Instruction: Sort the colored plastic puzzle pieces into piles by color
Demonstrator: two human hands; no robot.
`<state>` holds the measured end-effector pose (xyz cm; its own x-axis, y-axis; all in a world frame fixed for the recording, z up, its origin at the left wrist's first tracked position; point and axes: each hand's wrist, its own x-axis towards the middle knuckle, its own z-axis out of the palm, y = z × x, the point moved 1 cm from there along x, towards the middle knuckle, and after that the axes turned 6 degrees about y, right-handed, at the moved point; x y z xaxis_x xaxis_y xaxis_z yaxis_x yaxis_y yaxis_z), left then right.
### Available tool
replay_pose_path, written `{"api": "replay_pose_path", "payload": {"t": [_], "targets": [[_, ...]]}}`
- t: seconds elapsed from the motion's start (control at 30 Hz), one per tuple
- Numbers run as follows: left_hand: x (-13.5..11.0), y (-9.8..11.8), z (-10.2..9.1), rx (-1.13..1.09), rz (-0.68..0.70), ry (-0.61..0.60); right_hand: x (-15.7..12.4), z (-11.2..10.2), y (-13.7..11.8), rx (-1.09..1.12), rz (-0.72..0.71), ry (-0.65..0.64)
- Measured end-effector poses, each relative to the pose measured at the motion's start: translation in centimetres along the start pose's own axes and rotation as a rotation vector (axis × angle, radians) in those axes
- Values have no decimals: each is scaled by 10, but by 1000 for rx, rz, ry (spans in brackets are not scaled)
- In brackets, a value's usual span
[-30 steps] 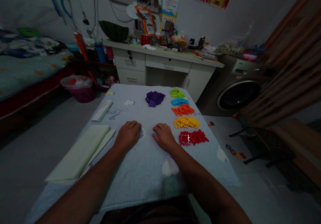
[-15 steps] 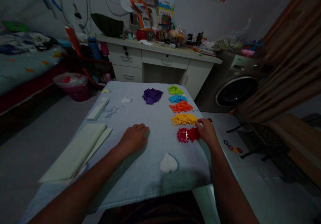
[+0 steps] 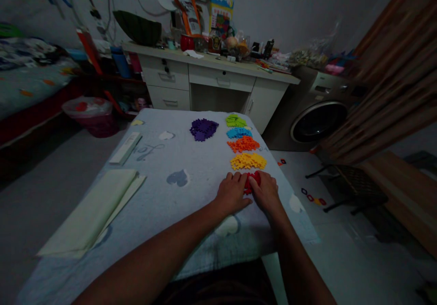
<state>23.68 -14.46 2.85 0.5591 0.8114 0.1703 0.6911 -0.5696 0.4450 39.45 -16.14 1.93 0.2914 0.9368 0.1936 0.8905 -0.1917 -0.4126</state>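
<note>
Both hands sit together on the red pile of small plastic pieces near the right edge of a light blue towel. My left hand curls over the pile's left side, and my right hand curls over its right side, fingers bent around the pieces. Most of the red pile is hidden under them. Beyond it lie a yellow pile, an orange pile, a blue pile, a green pile and a purple pile.
A folded pale cloth and a long white box lie on the towel's left side. Behind stand a cluttered white desk and a washing machine. Loose pieces lie on the floor at right, near a black chair.
My left hand has slid right from the towel's middle to the red pile. My right hand has shifted slightly left, so both hands now close over the red pieces.
</note>
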Motion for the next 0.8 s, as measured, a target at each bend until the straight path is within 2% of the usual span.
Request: {"api": "replay_pose_path", "payload": {"t": [0.1,0.27,0.5,0.63,0.8], "targets": [[1,-3,3,-9,-44,29,-4,5,-12,136,-59,13],[-1,-15,3,-131,-108,128,-1,9,-29,372,-72,-46],[-14,-35,-11,-364,-115,250,4,17,-56,637,-20,-176],[-21,-63,-31,-363,-151,303,15,32,-88,701,-42,-246],[-24,-114,-60,-361,-275,373,44,63,-134,775,-46,-255]]}}
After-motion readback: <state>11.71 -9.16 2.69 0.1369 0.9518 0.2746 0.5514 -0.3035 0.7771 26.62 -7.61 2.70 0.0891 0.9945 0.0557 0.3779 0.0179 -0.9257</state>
